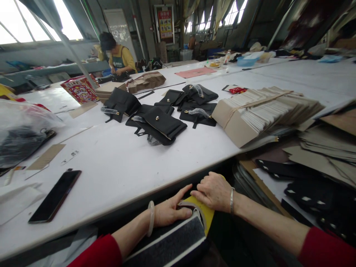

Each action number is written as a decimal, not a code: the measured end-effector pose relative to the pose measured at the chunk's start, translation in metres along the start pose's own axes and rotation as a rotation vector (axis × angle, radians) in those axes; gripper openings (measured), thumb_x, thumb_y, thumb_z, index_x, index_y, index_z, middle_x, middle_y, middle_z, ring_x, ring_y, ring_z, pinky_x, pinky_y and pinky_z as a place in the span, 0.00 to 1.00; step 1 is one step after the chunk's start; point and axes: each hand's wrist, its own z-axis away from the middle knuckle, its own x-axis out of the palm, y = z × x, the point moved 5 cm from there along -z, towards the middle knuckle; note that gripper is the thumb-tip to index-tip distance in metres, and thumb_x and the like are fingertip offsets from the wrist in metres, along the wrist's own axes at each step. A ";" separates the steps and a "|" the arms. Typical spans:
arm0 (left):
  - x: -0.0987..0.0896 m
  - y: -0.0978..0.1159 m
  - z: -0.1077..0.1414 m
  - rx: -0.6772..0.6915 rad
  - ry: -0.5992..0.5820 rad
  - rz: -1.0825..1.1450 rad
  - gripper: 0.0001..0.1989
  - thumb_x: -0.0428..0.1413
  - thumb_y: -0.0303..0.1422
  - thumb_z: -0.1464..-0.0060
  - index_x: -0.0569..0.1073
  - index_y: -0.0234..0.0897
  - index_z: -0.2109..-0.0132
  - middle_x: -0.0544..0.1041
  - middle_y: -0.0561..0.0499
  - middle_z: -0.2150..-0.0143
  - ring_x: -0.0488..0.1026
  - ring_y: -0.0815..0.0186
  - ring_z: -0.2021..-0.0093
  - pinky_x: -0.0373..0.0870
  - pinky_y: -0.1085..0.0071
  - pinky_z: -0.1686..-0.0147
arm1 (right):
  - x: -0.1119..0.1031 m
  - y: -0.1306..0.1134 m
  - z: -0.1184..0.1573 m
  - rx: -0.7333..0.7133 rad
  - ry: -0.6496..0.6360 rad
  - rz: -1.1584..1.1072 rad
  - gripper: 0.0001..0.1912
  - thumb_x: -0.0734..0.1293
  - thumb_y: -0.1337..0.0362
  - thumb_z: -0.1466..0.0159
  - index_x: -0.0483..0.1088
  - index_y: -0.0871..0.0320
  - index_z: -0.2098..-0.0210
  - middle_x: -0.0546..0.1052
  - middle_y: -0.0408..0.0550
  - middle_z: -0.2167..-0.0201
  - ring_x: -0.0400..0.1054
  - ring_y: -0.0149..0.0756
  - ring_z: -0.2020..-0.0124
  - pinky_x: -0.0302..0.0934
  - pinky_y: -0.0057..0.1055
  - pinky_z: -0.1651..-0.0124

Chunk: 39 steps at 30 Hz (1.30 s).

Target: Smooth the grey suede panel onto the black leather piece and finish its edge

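Observation:
Below the table's front edge, my left hand [171, 209] grips the end of a long dark piece with pale edges [172, 241]. Its index finger points forward, its thumb lies over the piece's end, and the other fingers are hidden. My right hand [213, 192] is closed, its fingers curled over a bright yellow piece [209, 215] that wraps the same end. A curved grey rim shows between the two hands. What kind of item this is, I cannot make out. Just beyond lie several black leather bags [167, 124] with gold clasps and plastic-wrapped hardware.
A phone [55, 196] lies at the left of the white table [116, 178], near a clear plastic bag [25, 126]. A banded stack of grey boards [261, 111] stands right. Black cut pieces [314, 196] fill the right side. Across the table works a person in yellow [126, 57].

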 end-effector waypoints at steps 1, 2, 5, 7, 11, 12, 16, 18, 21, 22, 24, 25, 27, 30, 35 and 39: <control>0.001 0.002 0.000 0.016 -0.010 -0.007 0.45 0.60 0.47 0.46 0.46 0.43 0.30 0.73 0.49 0.52 0.69 0.60 0.52 0.63 0.63 0.48 | 0.000 -0.001 -0.001 -0.005 0.000 0.007 0.27 0.54 0.52 0.29 0.73 0.58 0.75 0.78 0.49 0.74 0.68 0.35 0.72 0.36 0.38 0.69; 0.001 0.004 0.000 0.029 -0.020 -0.015 0.41 0.60 0.46 0.46 0.51 0.44 0.31 0.73 0.50 0.51 0.69 0.60 0.51 0.62 0.64 0.47 | -0.001 -0.001 -0.001 -0.011 -0.001 0.014 0.27 0.54 0.52 0.29 0.73 0.58 0.75 0.78 0.49 0.74 0.68 0.36 0.72 0.35 0.38 0.69; 0.004 0.009 0.000 0.054 -0.045 -0.035 0.34 0.58 0.46 0.43 0.59 0.45 0.34 0.74 0.52 0.54 0.70 0.61 0.55 0.64 0.65 0.50 | 0.000 -0.002 -0.003 -0.035 -0.012 0.030 0.27 0.54 0.53 0.29 0.73 0.58 0.75 0.78 0.50 0.75 0.69 0.36 0.73 0.34 0.37 0.69; 0.006 0.012 0.001 0.065 -0.049 -0.053 0.31 0.57 0.46 0.42 0.62 0.44 0.35 0.74 0.52 0.54 0.70 0.62 0.56 0.64 0.66 0.52 | 0.000 -0.003 -0.005 -0.055 -0.021 0.040 0.27 0.54 0.53 0.29 0.74 0.59 0.75 0.78 0.50 0.75 0.69 0.36 0.73 0.34 0.37 0.70; 0.006 0.014 0.001 0.076 -0.054 -0.097 0.28 0.55 0.46 0.41 0.64 0.42 0.37 0.74 0.51 0.53 0.70 0.61 0.55 0.65 0.67 0.52 | -0.001 -0.004 -0.007 -0.087 -0.037 0.053 0.29 0.53 0.53 0.28 0.74 0.59 0.76 0.78 0.52 0.76 0.70 0.37 0.73 0.37 0.37 0.70; 0.006 0.014 0.001 0.076 -0.051 -0.112 0.28 0.54 0.47 0.40 0.65 0.41 0.37 0.74 0.51 0.53 0.69 0.60 0.55 0.65 0.67 0.52 | -0.001 -0.004 -0.007 -0.090 -0.040 0.055 0.29 0.53 0.53 0.28 0.74 0.59 0.76 0.78 0.52 0.76 0.70 0.38 0.73 0.37 0.37 0.69; 0.005 0.014 0.002 0.065 -0.030 -0.184 0.24 0.53 0.47 0.40 0.69 0.40 0.41 0.74 0.51 0.55 0.69 0.60 0.56 0.65 0.67 0.54 | 0.000 -0.006 -0.007 -0.087 -0.054 0.068 0.29 0.53 0.53 0.28 0.75 0.59 0.75 0.79 0.53 0.75 0.72 0.40 0.72 0.41 0.36 0.69; 0.005 0.014 0.003 0.058 -0.023 -0.218 0.23 0.53 0.46 0.40 0.70 0.40 0.42 0.74 0.51 0.56 0.69 0.60 0.56 0.65 0.67 0.54 | 0.001 -0.007 -0.006 -0.083 -0.064 0.075 0.30 0.52 0.53 0.28 0.76 0.60 0.75 0.79 0.54 0.75 0.72 0.41 0.72 0.43 0.36 0.68; 0.006 0.016 0.004 0.048 -0.013 -0.261 0.21 0.52 0.45 0.39 0.71 0.39 0.45 0.74 0.51 0.58 0.69 0.61 0.59 0.65 0.68 0.56 | 0.002 -0.009 -0.005 -0.083 -0.079 0.083 0.30 0.52 0.53 0.28 0.76 0.59 0.74 0.79 0.54 0.75 0.73 0.43 0.73 0.46 0.36 0.68; 0.007 0.017 0.005 0.046 -0.010 -0.273 0.20 0.52 0.45 0.39 0.72 0.39 0.45 0.74 0.52 0.59 0.69 0.61 0.59 0.65 0.68 0.57 | 0.002 -0.009 -0.005 -0.083 -0.083 0.084 0.30 0.52 0.53 0.28 0.76 0.59 0.74 0.79 0.54 0.75 0.73 0.43 0.73 0.47 0.36 0.68; 0.007 0.019 0.005 0.048 -0.004 -0.296 0.19 0.52 0.44 0.39 0.72 0.39 0.47 0.74 0.52 0.60 0.69 0.62 0.60 0.65 0.69 0.58 | 0.002 -0.011 -0.005 -0.081 -0.089 0.085 0.30 0.52 0.54 0.28 0.76 0.59 0.74 0.79 0.53 0.74 0.73 0.43 0.73 0.48 0.36 0.68; 0.008 0.020 0.006 0.051 -0.002 -0.309 0.19 0.51 0.44 0.39 0.72 0.39 0.47 0.74 0.52 0.60 0.68 0.62 0.60 0.65 0.69 0.58 | 0.002 -0.011 -0.005 -0.079 -0.092 0.086 0.30 0.51 0.54 0.28 0.76 0.59 0.74 0.79 0.53 0.74 0.74 0.43 0.72 0.49 0.36 0.68; 0.008 0.021 0.006 0.055 0.000 -0.334 0.18 0.51 0.43 0.39 0.73 0.39 0.48 0.73 0.53 0.61 0.68 0.62 0.61 0.64 0.69 0.58 | 0.003 -0.011 -0.004 -0.073 -0.095 0.088 0.30 0.51 0.54 0.28 0.76 0.59 0.74 0.79 0.53 0.74 0.74 0.43 0.72 0.50 0.36 0.68; 0.008 0.022 0.006 0.055 -0.003 -0.372 0.17 0.51 0.42 0.38 0.73 0.39 0.48 0.73 0.53 0.62 0.68 0.63 0.63 0.64 0.70 0.60 | 0.004 -0.012 -0.004 -0.064 -0.100 0.088 0.30 0.51 0.54 0.28 0.76 0.59 0.73 0.80 0.53 0.74 0.74 0.44 0.72 0.51 0.36 0.68; 0.009 0.025 0.007 0.072 0.003 -0.428 0.17 0.50 0.42 0.38 0.73 0.39 0.48 0.72 0.53 0.63 0.67 0.64 0.63 0.63 0.71 0.62 | 0.006 -0.013 -0.002 -0.057 -0.107 0.088 0.30 0.51 0.54 0.28 0.77 0.59 0.73 0.80 0.53 0.74 0.74 0.44 0.72 0.52 0.36 0.68; 0.009 0.027 0.008 0.089 0.000 -0.465 0.15 0.49 0.41 0.38 0.73 0.37 0.51 0.72 0.53 0.64 0.66 0.65 0.65 0.62 0.71 0.64 | 0.007 -0.013 0.000 -0.050 -0.113 0.094 0.30 0.51 0.54 0.27 0.77 0.59 0.72 0.80 0.54 0.74 0.74 0.43 0.72 0.53 0.35 0.67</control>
